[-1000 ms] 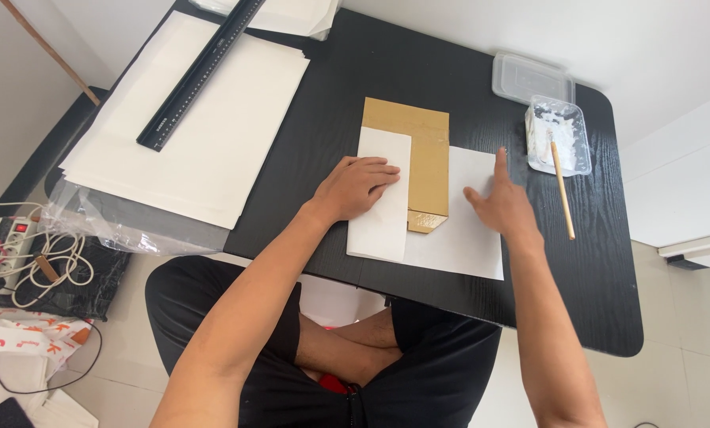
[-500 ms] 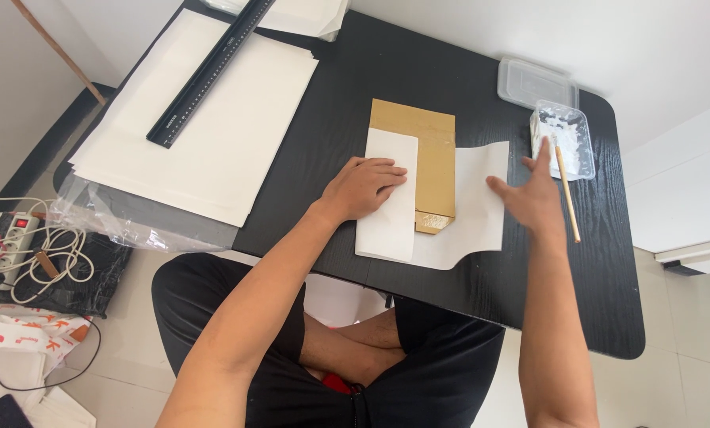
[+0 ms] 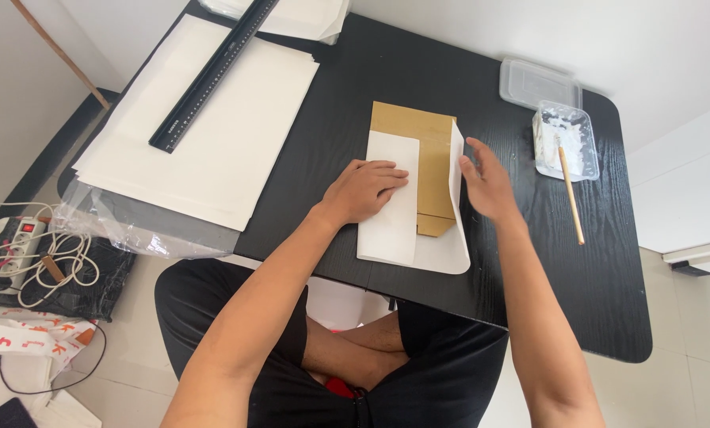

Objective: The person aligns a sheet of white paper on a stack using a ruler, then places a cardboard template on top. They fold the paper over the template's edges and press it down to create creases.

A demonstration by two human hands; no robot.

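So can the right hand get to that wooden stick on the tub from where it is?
Probably yes. The right hand is lifting the white flap, and the stick lies just to its right, leaning on the tub. Only bare black table lies between them, with nothing in the way.

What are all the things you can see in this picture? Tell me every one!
white sheet: 1, white, on the table in front of the person, left flap folded flat, right flap lifted
cardboard piece: 1, brown, lying on the white sheet
table: 1, black, low
paper stack: 1 stack, white, left end of table
ruler: 1, black, on the paper stack
open tub: 1, clear, white paste inside, right side of table
stick: 1, wooden, one end resting in the open tub
lid: 1, clear, behind the open tub
power strip: 1, white, on the floor at left
left hand: 1, flat on the folded flap
right hand: 1, against the lifted flap
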